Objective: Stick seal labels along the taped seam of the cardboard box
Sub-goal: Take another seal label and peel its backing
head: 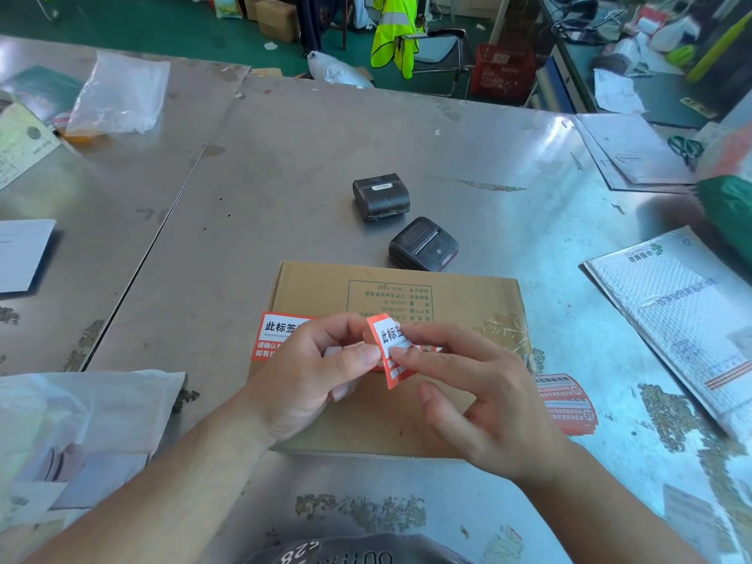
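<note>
A flat brown cardboard box [460,303] lies on the metal table in front of me, with clear tape at its right side. One orange-and-white seal label [272,335] sits at the box's left edge. Over the box, my left hand [309,376] and my right hand [480,396] pinch a second orange seal label [386,339], which curls between the fingertips with a strip of white backing behind it. A stack of more orange labels [569,405] lies on the table just right of the box.
Two small black label printers [380,195] [423,244] stand behind the box. A padded white mailer [687,319] lies to the right, a green bag [728,213] beyond it. Plastic bags [118,95] [77,417] and papers lie on the left.
</note>
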